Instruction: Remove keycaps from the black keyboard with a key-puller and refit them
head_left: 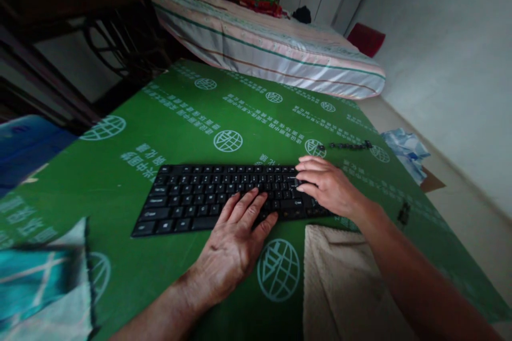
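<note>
A black keyboard (pixel 192 197) lies flat on the green board (pixel 180 117) in front of me. My left hand (pixel 236 240) rests palm down over its lower middle, fingers spread on the keys and thumb near the front edge. Across the right part of the keyboard reaches my right hand (pixel 332 186), its fingers stretched to the left and their tips at the upper right keys. Nothing is visibly held in it, and it covers the keyboard's right end. Beyond that hand, small black pieces (pixel 348 145) that look like loose keycaps form a row. More dark pieces (pixel 404 213) sit farther right.
A folded beige cloth (pixel 336 282) lies below my right forearm. At the left front is a teal and grey cloth (pixel 76 298). A bed with a striped sheet (pixel 260 48) stands behind the board. Crumpled wrapping (pixel 406 152) lies on the floor by the white wall (pixel 448 74).
</note>
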`<state>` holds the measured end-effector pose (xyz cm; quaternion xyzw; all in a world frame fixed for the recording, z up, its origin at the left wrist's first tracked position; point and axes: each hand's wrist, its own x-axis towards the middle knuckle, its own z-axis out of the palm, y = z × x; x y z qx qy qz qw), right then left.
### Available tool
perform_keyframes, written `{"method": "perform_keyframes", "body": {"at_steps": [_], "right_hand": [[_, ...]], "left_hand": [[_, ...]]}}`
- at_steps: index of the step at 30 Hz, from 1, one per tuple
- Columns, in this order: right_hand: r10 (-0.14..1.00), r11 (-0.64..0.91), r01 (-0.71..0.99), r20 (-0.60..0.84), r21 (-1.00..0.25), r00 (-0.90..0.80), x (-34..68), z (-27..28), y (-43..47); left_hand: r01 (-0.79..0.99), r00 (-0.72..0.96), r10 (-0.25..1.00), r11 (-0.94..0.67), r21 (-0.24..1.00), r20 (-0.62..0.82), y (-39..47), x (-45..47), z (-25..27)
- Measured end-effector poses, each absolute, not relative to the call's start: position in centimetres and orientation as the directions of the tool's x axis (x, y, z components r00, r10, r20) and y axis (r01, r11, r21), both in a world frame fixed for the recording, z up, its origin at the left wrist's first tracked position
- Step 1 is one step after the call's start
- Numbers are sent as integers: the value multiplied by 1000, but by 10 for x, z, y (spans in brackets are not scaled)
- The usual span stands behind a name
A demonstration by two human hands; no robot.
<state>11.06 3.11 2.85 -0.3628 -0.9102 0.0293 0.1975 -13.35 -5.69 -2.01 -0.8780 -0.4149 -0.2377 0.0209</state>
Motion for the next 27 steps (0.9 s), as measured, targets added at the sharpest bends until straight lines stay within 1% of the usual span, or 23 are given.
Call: {"method": "perform_keyframes", "body": {"at_steps": [3, 7, 11, 16, 23, 27], "right_hand": [[672, 736, 650, 315, -188, -670, 100, 24, -2], [688, 720, 672, 313, -176, -655, 94, 16, -21], [692, 715, 671, 336, -194, -640, 89, 11, -26], [696, 711, 669, 348, -215, -628, 88, 7, -26], [682, 723, 663, 352, -193, -641, 92, 6, -21], [680, 727, 647, 374, -232, -630, 94, 4, -19]], "left_hand": [[734, 551, 719, -659, 163, 423, -58, -133, -19], [733, 543, 723, -657, 178, 427, -59, -133, -20], [735, 543, 727, -654, 182, 421, -60, -132, -18], [740, 557, 727, -654, 157, 402, -62, -130, -10], [721, 609, 715, -680, 136, 343, -56, -120, -4], [721, 608, 716, -679, 139, 344, -53, -117, -6]]}}
